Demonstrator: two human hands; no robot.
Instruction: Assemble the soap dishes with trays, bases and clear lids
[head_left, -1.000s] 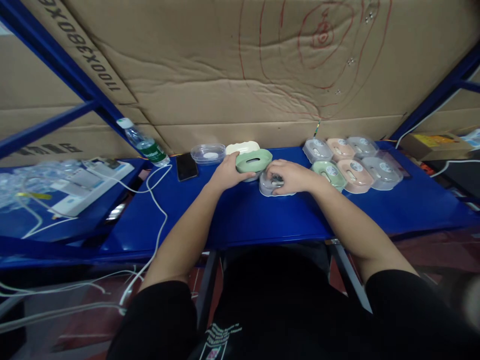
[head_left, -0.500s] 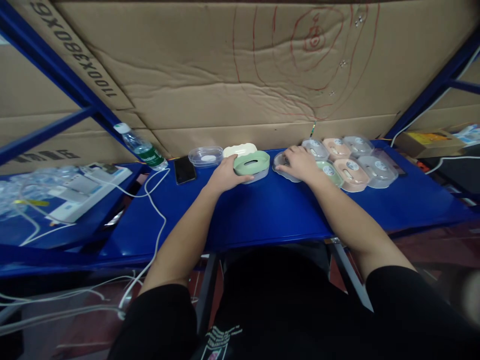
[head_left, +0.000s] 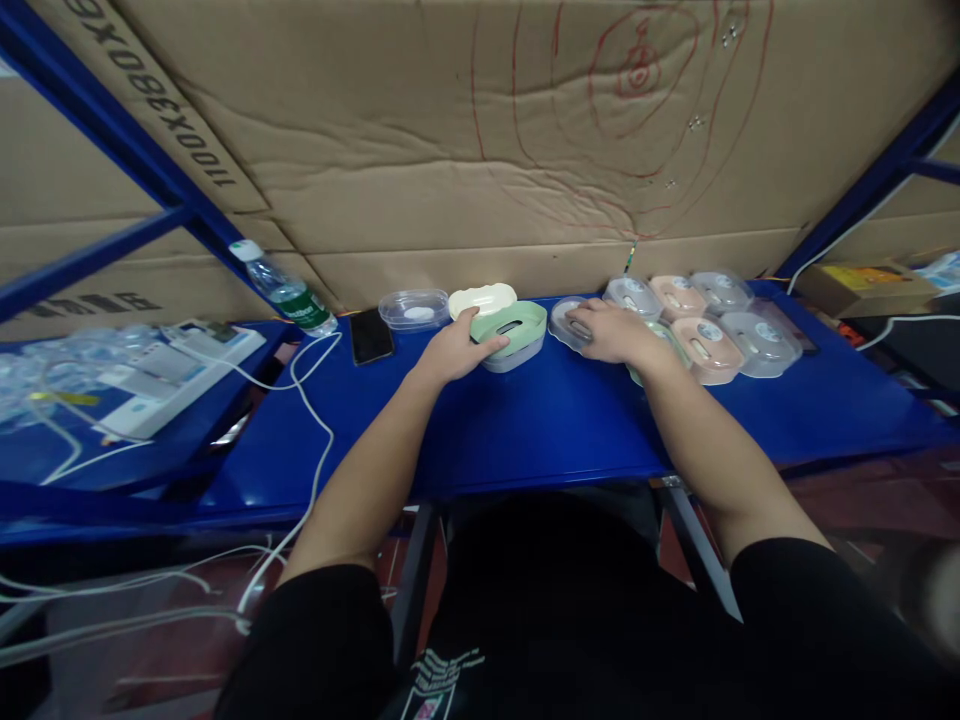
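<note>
My left hand (head_left: pixel 456 347) grips the left side of a green oval container (head_left: pixel 526 318), its thumb over the near rim; a grey layer shows beneath the green. Behind it lies a cream scalloped tray (head_left: pixel 481 298). My right hand (head_left: pixel 611 332) rests with bent fingers on a grey translucent lid (head_left: pixel 568 322) lying on the table, holding its right side. Right of that hand, several lidded oval boxes stand in two rows, among them a pink one (head_left: pixel 705 345) and a grey one (head_left: pixel 761 345). A clear oval container (head_left: pixel 414 309) sits left of the cream tray.
On the blue table (head_left: pixel 540 430), a black phone (head_left: pixel 371 338) lies beside a leaning water bottle (head_left: pixel 292 298). White cables (head_left: pixel 324 430) cross the left part. A cardboard wall (head_left: pixel 375 150) rises behind; a power strip (head_left: pixel 180 380) is at far left.
The green container is slightly further right and turned, with my left hand on it. My right hand has shifted a little right and its fingers have drawn in on the grey lid.
</note>
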